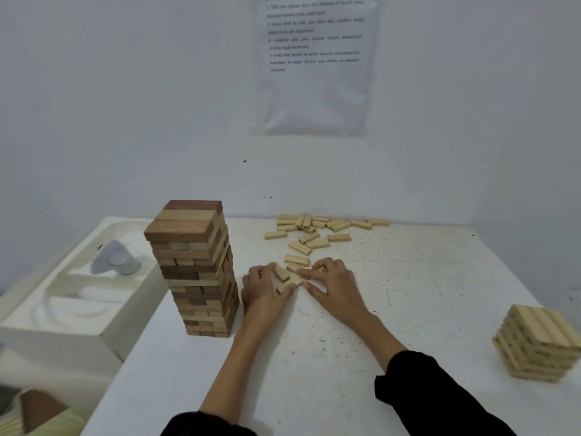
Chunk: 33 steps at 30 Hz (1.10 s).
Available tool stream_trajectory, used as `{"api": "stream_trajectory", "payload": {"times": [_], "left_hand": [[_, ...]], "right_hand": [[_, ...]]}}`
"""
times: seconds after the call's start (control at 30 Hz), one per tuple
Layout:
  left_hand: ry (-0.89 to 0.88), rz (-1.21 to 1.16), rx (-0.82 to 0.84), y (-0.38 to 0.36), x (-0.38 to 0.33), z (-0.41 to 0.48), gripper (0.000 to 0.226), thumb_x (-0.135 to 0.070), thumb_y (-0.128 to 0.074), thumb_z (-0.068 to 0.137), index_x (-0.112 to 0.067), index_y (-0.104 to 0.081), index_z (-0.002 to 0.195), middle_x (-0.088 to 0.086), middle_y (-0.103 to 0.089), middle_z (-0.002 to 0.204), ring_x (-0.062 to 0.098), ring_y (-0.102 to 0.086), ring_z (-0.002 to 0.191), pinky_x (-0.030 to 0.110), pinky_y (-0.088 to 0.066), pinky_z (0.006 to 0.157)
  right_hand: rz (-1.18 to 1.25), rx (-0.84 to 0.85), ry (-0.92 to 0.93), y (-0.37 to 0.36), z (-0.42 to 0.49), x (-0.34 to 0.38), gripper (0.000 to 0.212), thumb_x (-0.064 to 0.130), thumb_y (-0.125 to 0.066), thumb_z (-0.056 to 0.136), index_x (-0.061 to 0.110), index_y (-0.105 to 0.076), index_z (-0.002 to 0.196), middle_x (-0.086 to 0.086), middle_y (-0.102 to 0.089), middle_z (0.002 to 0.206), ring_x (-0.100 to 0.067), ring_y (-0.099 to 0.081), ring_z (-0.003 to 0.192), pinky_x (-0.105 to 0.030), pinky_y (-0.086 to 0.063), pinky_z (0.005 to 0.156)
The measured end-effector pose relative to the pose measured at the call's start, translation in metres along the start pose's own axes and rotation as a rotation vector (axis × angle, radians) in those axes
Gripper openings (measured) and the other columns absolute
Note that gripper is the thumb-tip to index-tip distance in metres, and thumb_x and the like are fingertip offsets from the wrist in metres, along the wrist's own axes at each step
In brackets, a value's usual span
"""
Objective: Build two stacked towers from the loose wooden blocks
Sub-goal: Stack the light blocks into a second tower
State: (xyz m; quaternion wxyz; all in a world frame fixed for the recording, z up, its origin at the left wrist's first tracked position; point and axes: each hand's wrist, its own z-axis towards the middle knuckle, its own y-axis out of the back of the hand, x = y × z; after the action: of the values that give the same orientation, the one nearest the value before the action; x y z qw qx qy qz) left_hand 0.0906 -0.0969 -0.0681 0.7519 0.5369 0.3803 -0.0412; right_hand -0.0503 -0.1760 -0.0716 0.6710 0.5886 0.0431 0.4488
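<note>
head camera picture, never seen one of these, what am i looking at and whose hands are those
There is no machine here: a person wears a camera on the head, so the one picture looks forward and down at their work. The left hand and right hand meet on a white table and together grip a small bunch of blocks. Beside the left hand stands a tall tower of dark and pale wood. A shorter tower of pale wood stands at the right edge. More loose blocks lie scattered at the back, near the wall. A printed sheet hangs there, too blurred to read.
</note>
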Motion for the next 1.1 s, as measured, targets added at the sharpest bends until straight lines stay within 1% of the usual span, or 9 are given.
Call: {"api": "stream_trajectory", "payload": {"times": [0.17,0.3,0.43,0.6,0.67,0.77,0.83,0.93,1.1], "left_hand": [[-0.071,0.048,-0.067,-0.007,0.002,-0.005,0.054,-0.048,-0.061,0.085,-0.035,-0.045,0.134,-0.001,-0.038,0.132,0.019,-0.031,0.122,0.029,-0.026,0.095],[-0.117,0.016,-0.060,-0.007,0.001,-0.007,0.051,-0.047,-0.060,0.085,-0.038,-0.046,0.133,-0.003,-0.034,0.132,0.016,-0.026,0.124,0.030,-0.023,0.099],[-0.173,0.011,-0.046,-0.008,0.003,-0.009,0.041,-0.043,-0.060,0.086,-0.040,-0.053,0.126,-0.003,-0.030,0.134,0.015,-0.022,0.126,0.030,-0.019,0.101],[-0.125,0.019,-0.131,-0.009,-0.002,-0.007,0.024,-0.034,-0.066,0.084,-0.032,-0.070,0.107,0.003,-0.044,0.140,0.022,-0.036,0.128,0.032,-0.025,0.100],[-0.122,-0.074,-0.169,-0.008,-0.002,-0.007,0.019,-0.027,-0.071,0.080,-0.026,-0.074,0.099,0.000,-0.057,0.128,0.022,-0.044,0.122,0.031,-0.029,0.098],[-0.154,-0.206,-0.144,-0.005,-0.002,-0.007,0.021,-0.023,-0.074,0.079,-0.020,-0.075,0.100,-0.005,-0.066,0.110,0.009,-0.057,0.103,0.016,-0.039,0.087],[-0.146,-0.269,-0.132,-0.001,-0.009,-0.014,0.024,-0.022,-0.074,0.080,-0.018,-0.074,0.104,-0.009,-0.064,0.104,-0.005,-0.055,0.089,0.005,-0.040,0.079],[-0.182,-0.286,-0.098,-0.001,-0.021,-0.028,0.028,-0.031,-0.076,0.079,-0.019,-0.074,0.104,-0.014,-0.056,0.104,0.004,-0.053,0.101,0.021,-0.046,0.089],[-0.272,-0.250,0.074,-0.007,-0.034,-0.057,0.026,-0.029,-0.074,0.080,-0.021,-0.073,0.105,-0.009,-0.059,0.113,0.006,-0.049,0.105,0.023,-0.043,0.089]], "right_hand": [[0.005,-0.206,-0.092,-0.002,-0.004,-0.005,0.021,0.027,-0.065,0.085,0.026,-0.070,0.106,0.005,-0.064,0.100,-0.017,-0.053,0.098,-0.028,-0.032,0.075],[0.095,-0.359,-0.142,0.002,-0.013,-0.007,0.017,0.004,-0.071,0.076,0.014,-0.069,0.090,0.002,-0.063,0.089,-0.014,-0.057,0.082,-0.027,-0.046,0.071],[0.130,-0.481,-0.134,0.011,-0.036,-0.008,0.026,-0.003,-0.073,0.068,0.015,-0.063,0.085,0.008,-0.054,0.085,-0.011,-0.054,0.073,-0.011,-0.039,0.060],[0.122,-0.452,-0.201,0.024,-0.076,-0.015,0.028,-0.001,-0.076,0.066,0.019,-0.062,0.079,0.009,-0.055,0.082,-0.011,-0.054,0.068,-0.013,-0.036,0.050],[0.121,-0.427,-0.209,0.029,-0.086,-0.018,0.028,0.000,-0.076,0.067,0.022,-0.062,0.078,0.011,-0.054,0.081,-0.007,-0.053,0.069,-0.012,-0.036,0.051],[0.110,-0.398,-0.224,0.036,-0.096,-0.025,0.033,0.001,-0.076,0.068,0.028,-0.058,0.076,0.013,-0.055,0.080,-0.008,-0.052,0.073,-0.012,-0.037,0.057],[0.111,-0.381,-0.224,0.040,-0.100,-0.028,0.038,0.001,-0.077,0.067,0.031,-0.056,0.077,0.016,-0.056,0.080,-0.008,-0.051,0.076,-0.011,-0.036,0.060],[0.172,-0.352,-0.206,0.046,-0.107,-0.033,0.045,0.000,-0.077,0.068,0.037,-0.053,0.076,0.020,-0.058,0.079,-0.004,-0.051,0.081,-0.012,-0.038,0.066],[0.223,-0.315,-0.200,0.056,-0.123,-0.044,0.047,0.001,-0.077,0.067,0.042,-0.056,0.077,0.020,-0.062,0.081,0.004,-0.049,0.094,-0.004,-0.038,0.075]]}}
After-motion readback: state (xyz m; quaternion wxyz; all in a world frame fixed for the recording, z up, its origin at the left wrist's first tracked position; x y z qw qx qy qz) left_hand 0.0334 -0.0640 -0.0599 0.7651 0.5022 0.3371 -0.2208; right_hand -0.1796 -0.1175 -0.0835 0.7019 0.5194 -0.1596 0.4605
